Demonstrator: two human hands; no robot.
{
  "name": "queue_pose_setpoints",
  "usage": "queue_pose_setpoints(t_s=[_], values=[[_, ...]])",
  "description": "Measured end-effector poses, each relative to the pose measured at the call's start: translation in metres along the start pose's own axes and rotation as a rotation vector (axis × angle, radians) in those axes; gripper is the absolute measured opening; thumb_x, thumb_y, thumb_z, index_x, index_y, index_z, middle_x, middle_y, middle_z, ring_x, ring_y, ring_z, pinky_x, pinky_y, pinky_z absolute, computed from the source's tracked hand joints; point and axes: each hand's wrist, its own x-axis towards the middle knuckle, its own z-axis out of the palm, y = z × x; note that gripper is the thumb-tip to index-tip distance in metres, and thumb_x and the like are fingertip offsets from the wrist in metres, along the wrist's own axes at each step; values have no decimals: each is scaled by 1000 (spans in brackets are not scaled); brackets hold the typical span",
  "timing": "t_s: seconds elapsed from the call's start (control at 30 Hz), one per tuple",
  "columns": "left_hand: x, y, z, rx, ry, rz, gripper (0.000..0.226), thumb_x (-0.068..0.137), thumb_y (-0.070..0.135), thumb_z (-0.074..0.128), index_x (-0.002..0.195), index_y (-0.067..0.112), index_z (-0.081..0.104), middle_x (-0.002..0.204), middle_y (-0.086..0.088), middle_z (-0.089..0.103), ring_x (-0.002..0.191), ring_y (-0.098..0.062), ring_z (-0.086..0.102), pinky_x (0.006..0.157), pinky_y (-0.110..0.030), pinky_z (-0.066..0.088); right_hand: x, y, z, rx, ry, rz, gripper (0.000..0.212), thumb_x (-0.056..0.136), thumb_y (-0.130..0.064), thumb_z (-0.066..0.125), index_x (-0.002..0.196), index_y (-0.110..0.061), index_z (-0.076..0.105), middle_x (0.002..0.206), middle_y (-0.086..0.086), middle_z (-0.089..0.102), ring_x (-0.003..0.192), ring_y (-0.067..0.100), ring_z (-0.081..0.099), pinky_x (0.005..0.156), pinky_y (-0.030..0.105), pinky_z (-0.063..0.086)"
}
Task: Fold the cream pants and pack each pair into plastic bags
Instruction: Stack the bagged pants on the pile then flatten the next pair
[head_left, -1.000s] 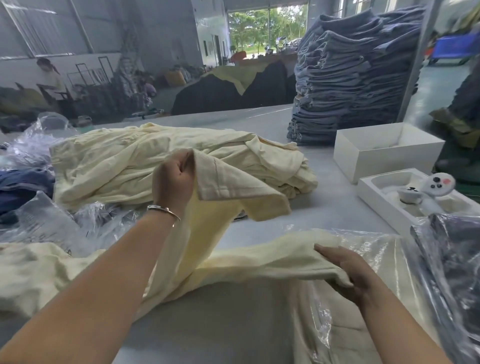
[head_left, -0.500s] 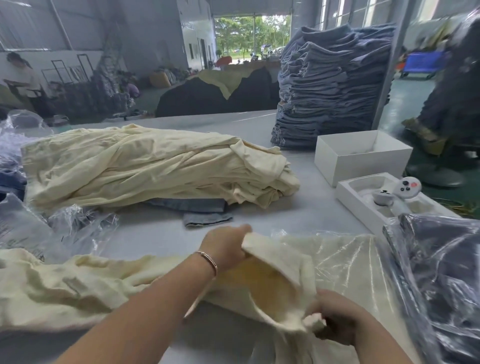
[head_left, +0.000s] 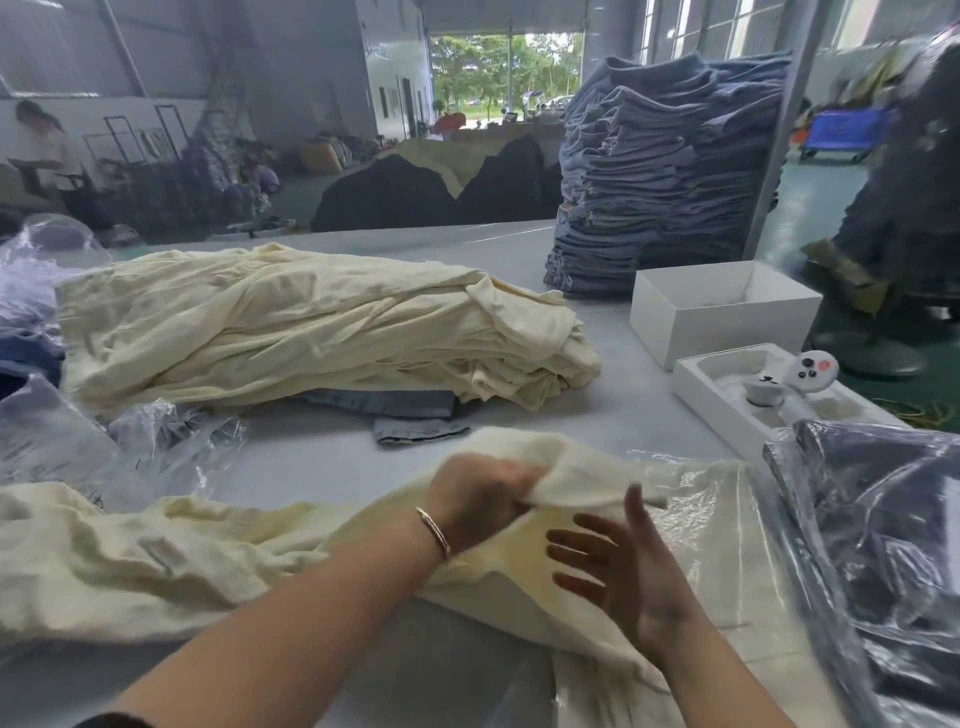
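Left hand (head_left: 480, 499) grips a fold of the cream pants (head_left: 156, 566), which sprawl across the near table (head_left: 613, 421) onto a plastic bag (head_left: 727, 519). Right hand (head_left: 623, 571) hovers above them, fingers spread wide.

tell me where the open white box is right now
In the head view the open white box sits on the table's far right, just right of the tall blue garment stack.
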Motion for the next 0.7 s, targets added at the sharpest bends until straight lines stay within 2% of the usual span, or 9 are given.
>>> queue_pose_setpoints(t_s=[0.07, 0.1, 0.2, 0.27, 0.33, 0.4, 0.5, 0.6, 0.7], values=[[-40, 24, 21, 26, -248, 109, 41, 73, 27, 75, 113, 19, 69, 85, -2, 70, 65, -21, 66, 48, -26, 51, 6, -3, 8, 263, -138, 238, 83, 78, -71, 54, 117, 2, 64, 115, 27, 65, 109, 43, 61, 92, 56, 48], [-60, 32, 29, 66, -275, 126, 38, 76, 27, 68, 114, 20, 67, 88, 0, 68, 70, -19, 63, 53, -26, 50, 11, 0, 9, 274, -114, 289, 74, 84, -62, 55, 116, 4, 63, 109, 28, 67, 103, 44, 64, 85, 55, 53], [-114, 44, 36, -45, -216, 139, 4, 83, 22, 57, 82, 21, 54, 70, 3, 52, 60, -15, 46, 51, -26, 35, 25, 8, 4, 241, 116, 312, 45, 98, -36, 49, 117, 5, 56, 86, 24, 68, 76, 40, 65, 54, 51, 57], [-139, 43, 38, 6, -283, 115, 16, 75, 22, 63, 67, 22, 49, 61, 3, 48, 51, -15, 42, 44, -27, 31, 28, 4, 5, 400, 59, 323, 49, 101, -35, 41, 115, 10, 53, 88, 30, 68, 71, 43, 68, 53, 51, 57], [-154, 34, 36, 140, -425, -37, 12, 64, 30, 56, 67, 22, 66, 68, 4, 64, 51, -14, 58, 40, -22, 41, 31, 0, 5, 510, 25, 306, 62, 102, -40, 35, 107, 19, 55, 93, 35, 67, 72, 42, 70, 59, 47, 58], [-157, 14, 31, 223, -515, -256, 40, 65, 29, 45, 85, 18, 77, 83, 0, 72, 65, -19, 69, 49, -21, 53, 35, 3, 6, 572, -7, 261, 77, 102, -46, 31, 92, 23, 65, 96, 33, 68, 77, 37, 72, 69, 45, 57], [-158, -22, 17, 328, -537, -509, 42, 50, 28, 77, 88, 8, 78, 75, -6, 72, 64, -25, 69, 59, -29, 58, 35, 16, 9, 464, 6, 249, 80, 100, -54, 27, 99, 16, 66, 105, 27, 68, 84, 31, 72, 85, 44, 53], [-169, -45, 7, 388, -608, -558, 69, 24, 26, 90, 90, 7, 78, 75, -8, 72, 65, -27, 69, 63, -32, 58, 35, 26, 9, 430, 64, 270, 75, 98, -56, 30, 111, 12, 56, 108, 28, 66, 88, 37, 67, 82, 50, 49], [-177, -58, -8, 439, -711, -508, 69, 36, 23, 90, 103, 9, 75, 84, -12, 73, 74, -28, 70, 71, -33, 56, 36, 30, 10, 500, 94, 288, 69, 98, -55, 31, 114, 7, 56, 103, 31, 67, 81, 42, 69, 93, 58, 44]])
